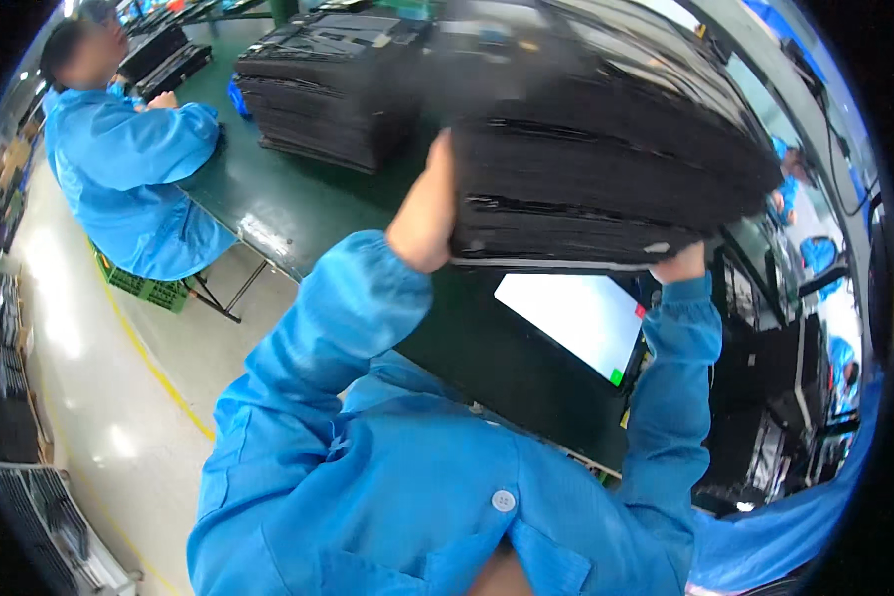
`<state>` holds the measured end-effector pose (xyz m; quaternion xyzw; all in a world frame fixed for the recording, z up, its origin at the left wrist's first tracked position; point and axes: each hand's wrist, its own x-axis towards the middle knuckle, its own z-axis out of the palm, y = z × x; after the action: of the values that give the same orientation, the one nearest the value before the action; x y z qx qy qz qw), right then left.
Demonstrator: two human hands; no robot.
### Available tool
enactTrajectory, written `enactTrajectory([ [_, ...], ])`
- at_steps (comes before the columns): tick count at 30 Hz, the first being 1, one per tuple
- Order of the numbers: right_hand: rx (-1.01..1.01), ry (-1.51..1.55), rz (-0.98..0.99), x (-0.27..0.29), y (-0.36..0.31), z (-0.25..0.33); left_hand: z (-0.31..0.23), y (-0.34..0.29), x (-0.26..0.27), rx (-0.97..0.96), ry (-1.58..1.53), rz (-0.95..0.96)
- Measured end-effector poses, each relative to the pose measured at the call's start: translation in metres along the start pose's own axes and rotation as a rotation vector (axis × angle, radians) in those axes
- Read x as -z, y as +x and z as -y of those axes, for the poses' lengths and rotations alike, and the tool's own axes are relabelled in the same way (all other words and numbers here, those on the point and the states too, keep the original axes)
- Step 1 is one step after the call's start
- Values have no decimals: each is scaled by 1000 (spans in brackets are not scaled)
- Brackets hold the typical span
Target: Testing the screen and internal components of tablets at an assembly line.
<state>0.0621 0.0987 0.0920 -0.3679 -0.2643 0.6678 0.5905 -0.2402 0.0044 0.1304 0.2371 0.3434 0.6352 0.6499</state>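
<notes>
We look down past our blue sleeves (338, 318) at a thick stack of black panels (606, 189), seemingly held up above the green counter (467, 348), its lower edge overlapping our view of a lit white screen (576, 318); the fingers of our left hand (426, 214) clamp its left end, those of our right hand (680, 264) its lower edge towards the right, fingertips hidden from us. The stack lies ahead of us and between both hands, long axis running roughly left to right; neither hand is nearer, as both touch it; a second black stack (318, 104) stands farther off, left, near a co-worker (134, 169) in blue.
</notes>
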Motion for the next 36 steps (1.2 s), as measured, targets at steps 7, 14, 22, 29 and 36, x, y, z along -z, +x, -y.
enactTrajectory([
  [7,119,-69,-70,12,30,13,14,127,2,99,99,167],
  [14,45,25,-110,-2,79,-32,10,189,22,161,142,90],
  [22,-128,42,-68,19,129,-84,27,197,78,225,197,-65],
  [29,-110,30,-33,10,118,-94,29,200,98,67,123,23],
  [36,-170,20,-128,-47,78,-81,29,179,102,-77,114,-174],
])
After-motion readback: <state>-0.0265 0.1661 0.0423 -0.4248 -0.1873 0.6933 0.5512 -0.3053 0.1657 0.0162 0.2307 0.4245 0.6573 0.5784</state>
